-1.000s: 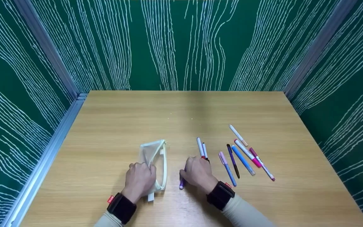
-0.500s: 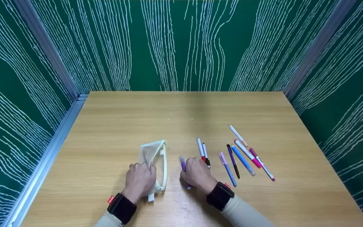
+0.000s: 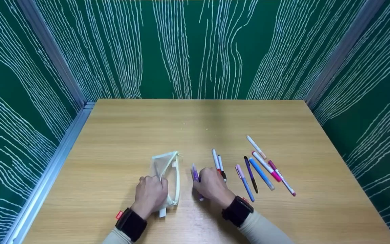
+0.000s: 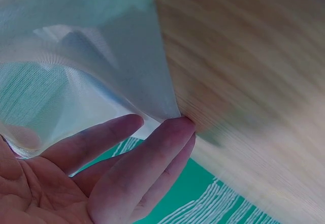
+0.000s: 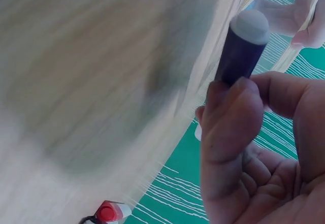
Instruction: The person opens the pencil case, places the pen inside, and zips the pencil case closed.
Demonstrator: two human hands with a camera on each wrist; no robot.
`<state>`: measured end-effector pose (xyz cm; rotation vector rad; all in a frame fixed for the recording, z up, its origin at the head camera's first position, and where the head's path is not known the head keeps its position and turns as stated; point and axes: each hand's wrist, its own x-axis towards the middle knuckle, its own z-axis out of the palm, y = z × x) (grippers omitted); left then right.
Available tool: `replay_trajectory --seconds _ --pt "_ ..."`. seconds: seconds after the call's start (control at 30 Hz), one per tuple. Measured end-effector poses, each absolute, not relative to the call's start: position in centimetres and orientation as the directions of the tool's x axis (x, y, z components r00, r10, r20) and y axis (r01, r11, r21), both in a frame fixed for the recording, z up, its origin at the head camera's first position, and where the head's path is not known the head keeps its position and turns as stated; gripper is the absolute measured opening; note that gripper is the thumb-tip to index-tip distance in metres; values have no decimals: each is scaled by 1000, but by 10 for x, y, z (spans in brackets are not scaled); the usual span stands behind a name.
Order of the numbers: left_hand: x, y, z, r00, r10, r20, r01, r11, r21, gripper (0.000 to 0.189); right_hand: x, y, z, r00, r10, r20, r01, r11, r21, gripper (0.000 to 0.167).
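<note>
A pale, see-through mesh pouch (image 3: 163, 162) lies on the table with its long mouth gaping toward the right. My left hand (image 3: 151, 193) grips its near side; in the left wrist view the fingertips pinch the edge of the mesh fabric (image 4: 137, 36). Just right of the pouch, my right hand (image 3: 213, 186) holds a purple marker (image 3: 195, 173) between thumb and fingers. One end of the marker points away from me, its middle partly covered by the hand. In the right wrist view the marker (image 5: 241, 49) shows a white tip end above the curled fingers.
Beyond the right hand lie two white markers, one with a red cap (image 3: 216, 159) and one with a black cap (image 3: 221, 167). Further right several pens and markers are spread out, among them a blue marker (image 3: 262, 173) and a pink-capped white marker (image 3: 266, 166). Green walls surround the wooden table (image 3: 130, 128).
The purple marker has turned in my right hand, its far end now showing up beyond the fingers. The right hand itself has hardly shifted; the left hand and pouch stay put.
</note>
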<state>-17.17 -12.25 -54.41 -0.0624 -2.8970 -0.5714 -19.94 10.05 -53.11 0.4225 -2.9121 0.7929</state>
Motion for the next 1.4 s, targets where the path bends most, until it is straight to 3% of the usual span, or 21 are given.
replay_trajectory --seconds 0.3,0.73,1.0,1.23,1.4 --pt "-172 -123 -543 -986 -5 169 61 923 381 48 -200 100 -529 -955 -258 150 -296 752 -589 28" --pt "-172 -124 -543 -989 -7 148 53 916 398 49 -201 85 -527 -961 -275 9 -185 619 -763 10" --pt "-172 -123 -543 -986 -14 168 53 920 389 44 -201 69 -525 -958 -285 40 -210 598 -774 11" --pt "-173 -124 -542 -990 -14 141 42 921 388 46 -207 47 -527 -963 -255 -91 -72 566 -821 12" --pt "-173 -124 -542 -988 -11 152 49 922 385 45 -211 36 -527 -962 -240 -129 -40 592 -805 19"
